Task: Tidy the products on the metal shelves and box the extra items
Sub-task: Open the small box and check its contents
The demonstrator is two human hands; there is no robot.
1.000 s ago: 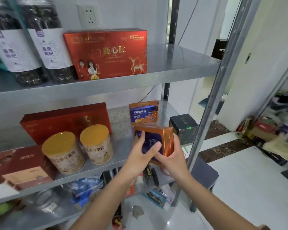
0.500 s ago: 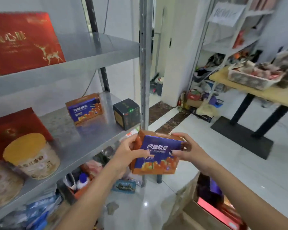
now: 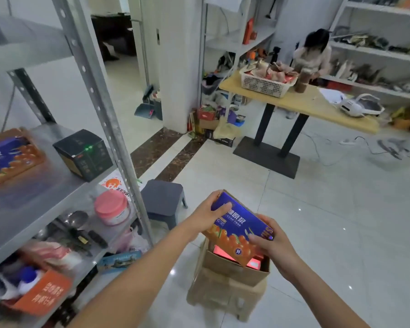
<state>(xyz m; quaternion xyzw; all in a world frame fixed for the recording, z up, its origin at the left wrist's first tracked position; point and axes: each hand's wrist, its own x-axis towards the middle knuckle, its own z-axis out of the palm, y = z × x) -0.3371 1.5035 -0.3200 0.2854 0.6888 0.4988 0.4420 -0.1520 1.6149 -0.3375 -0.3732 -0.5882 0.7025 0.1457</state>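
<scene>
over the open cardboard carton [image 3: 232,274] on the floor, the blue-and-orange product box [image 3: 242,227] is held tilted, far end up, near corner dipping into the carton's mouth. left hand [image 3: 206,215] grips the upper left end, thumb on the printed face, fingers curled over the far edge. right hand [image 3: 273,245] grips the lower right end, thumb on the face, fingers wrapped round the side, tips partly hidden. both are clamped on the box, nothing loose. carton contents are mostly covered by the box, only red and pink bits show; the carton's lower part is blurred. metal shelf [image 3: 64,185] stands to the left, its upright post well apart from the hands, with a grey stool [image 3: 162,200] between post and carton. matching box [image 3: 7,157] on the shelf is cut off by the frame edge, black box [image 3: 84,153] beside it near the shelf edge. tile floor [image 3: 329,233] stretches right of the carton.
</scene>
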